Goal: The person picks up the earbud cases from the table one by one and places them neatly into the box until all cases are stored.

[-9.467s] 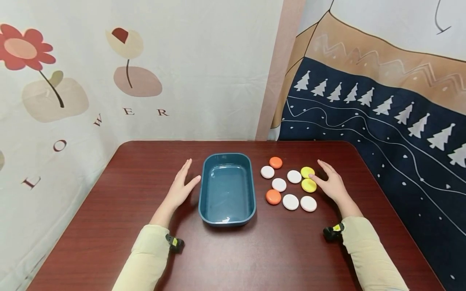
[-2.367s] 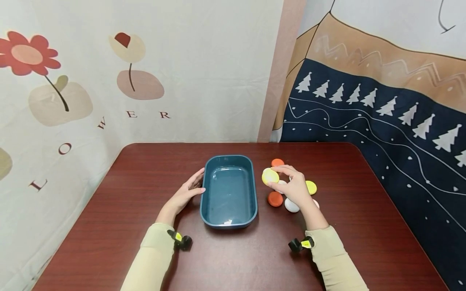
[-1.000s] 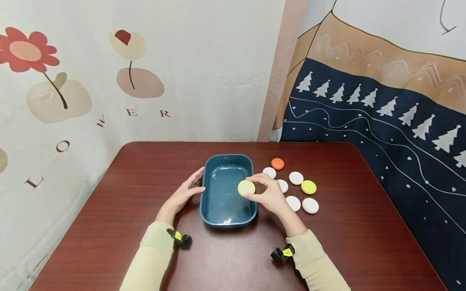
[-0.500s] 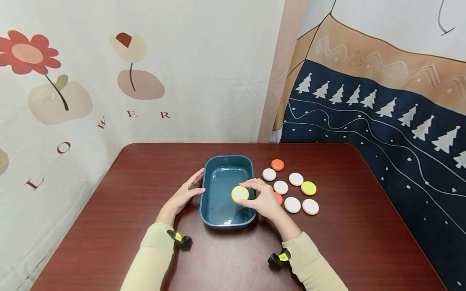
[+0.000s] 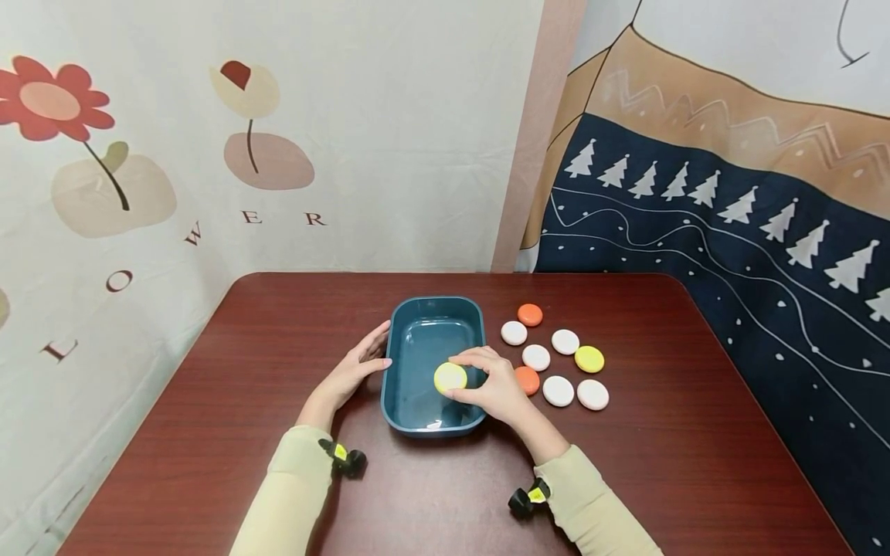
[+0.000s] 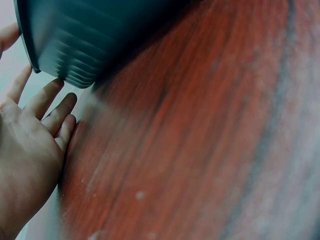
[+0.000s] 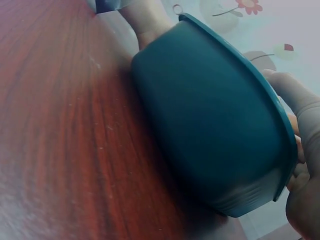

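A deep blue-green rectangular dish (image 5: 410,419) stands on the table. Against its left wall rests my left hand (image 5: 342,380), its fingers fairly straight, touching the dish's side and rim in the left wrist view. My right hand (image 5: 495,384) reaches over the dish's right rim. Between thumb and fingers it pinches a round disc (image 5: 450,377) with a yellow edge and a whitish face, tilted up over the dish. The right wrist view has the dish's outer wall (image 7: 210,110) in front, and the disc is hidden there.
Right of the dish lie several white discs (image 5: 558,391), an orange disc (image 5: 530,314) at the back, a second orange disc (image 5: 527,381) partly behind my right hand, and a yellow disc (image 5: 589,359). Underneath is a reddish-brown wooden table (image 5: 417,502); a printed cloth (image 5: 389,154) hangs behind it.
My right hand has picked one yellow-edged disc from the group and carried it left over the dish, lately a little lower. My left hand has come against the dish's left side.
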`<state>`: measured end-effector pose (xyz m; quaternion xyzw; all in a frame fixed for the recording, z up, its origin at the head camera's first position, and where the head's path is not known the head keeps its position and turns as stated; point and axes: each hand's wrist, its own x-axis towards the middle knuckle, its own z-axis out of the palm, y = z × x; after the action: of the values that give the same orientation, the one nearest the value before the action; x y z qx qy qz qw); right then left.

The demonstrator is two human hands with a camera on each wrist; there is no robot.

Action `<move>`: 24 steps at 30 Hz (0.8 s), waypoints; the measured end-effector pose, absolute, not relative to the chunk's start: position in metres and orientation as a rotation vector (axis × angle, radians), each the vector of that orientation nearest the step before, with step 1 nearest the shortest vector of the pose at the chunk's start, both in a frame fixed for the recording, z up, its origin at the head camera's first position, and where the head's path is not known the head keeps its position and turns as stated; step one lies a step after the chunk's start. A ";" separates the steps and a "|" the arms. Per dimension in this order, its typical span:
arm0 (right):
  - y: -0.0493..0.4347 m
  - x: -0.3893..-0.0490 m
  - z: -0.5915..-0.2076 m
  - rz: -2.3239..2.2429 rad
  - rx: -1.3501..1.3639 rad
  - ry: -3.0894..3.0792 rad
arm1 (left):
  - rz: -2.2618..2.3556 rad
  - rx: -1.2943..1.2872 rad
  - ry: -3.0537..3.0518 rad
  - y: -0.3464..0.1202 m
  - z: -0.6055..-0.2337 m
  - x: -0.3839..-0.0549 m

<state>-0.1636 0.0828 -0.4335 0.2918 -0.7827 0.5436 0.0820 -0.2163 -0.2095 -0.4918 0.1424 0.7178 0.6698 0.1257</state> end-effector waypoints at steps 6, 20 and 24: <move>0.083 -0.180 -0.469 1.558 0.921 -2.349 | 1.945 0.400 2.090 -0.209 -0.491 -0.216; 0.084 -0.185 -0.476 1.506 0.964 -2.365 | 1.917 0.412 2.080 -0.204 -0.465 -0.206; 0.084 -0.185 -0.476 1.505 0.961 -2.374 | 1.921 0.405 2.074 -0.204 -0.464 -0.206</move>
<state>-0.1851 0.0838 -0.4756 0.3223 -0.7962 0.5049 0.0855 -0.2057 -0.2037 -0.4637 0.1402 0.7189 0.6658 0.1422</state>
